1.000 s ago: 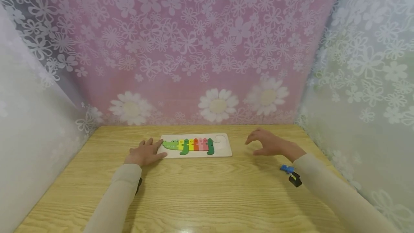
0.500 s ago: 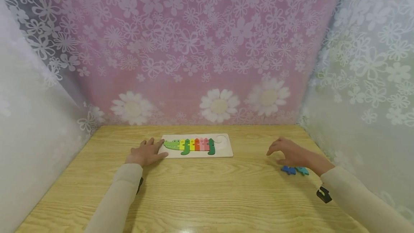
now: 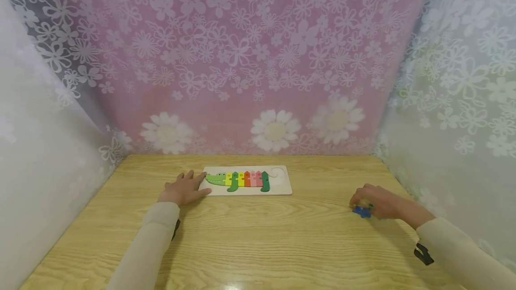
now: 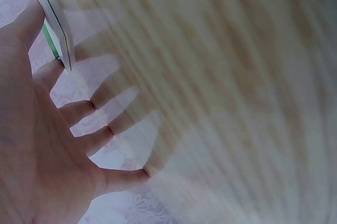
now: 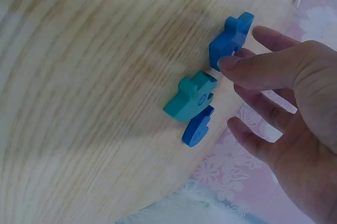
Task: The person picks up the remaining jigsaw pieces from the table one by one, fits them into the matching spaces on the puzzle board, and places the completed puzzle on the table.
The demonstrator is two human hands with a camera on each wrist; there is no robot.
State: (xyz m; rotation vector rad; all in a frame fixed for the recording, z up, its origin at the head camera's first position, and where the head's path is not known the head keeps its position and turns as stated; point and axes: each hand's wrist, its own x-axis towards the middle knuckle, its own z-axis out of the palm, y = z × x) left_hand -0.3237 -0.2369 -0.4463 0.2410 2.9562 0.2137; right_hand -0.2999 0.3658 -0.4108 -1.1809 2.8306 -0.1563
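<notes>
A white puzzle board (image 3: 281,188) lies flat on the table, bearing a row of coloured crocodile pieces (image 3: 247,180); its right end shows a bare outlined tail shape. My left hand (image 3: 183,190) rests at the board's left end, fingers spread, with thumb and forefinger at its edge (image 4: 59,21). Far to the right, my right hand (image 3: 383,202) hovers low over loose pieces, fingers loosely bent. In the right wrist view, its thumb overlaps one end of a blue puzzle piece (image 5: 225,45). Beside that lie a teal piece (image 5: 187,100) and a smaller blue piece (image 5: 197,129).
The wooden table (image 3: 258,240) spans the space between and in front of both hands. Flowered cloth (image 3: 258,66) hangs behind it and along both sides. A black strap part (image 3: 423,253) hangs under the right sleeve.
My right hand has moved right and down, from beside the board to the loose blue and teal pieces. The left hand stays at the board's left end.
</notes>
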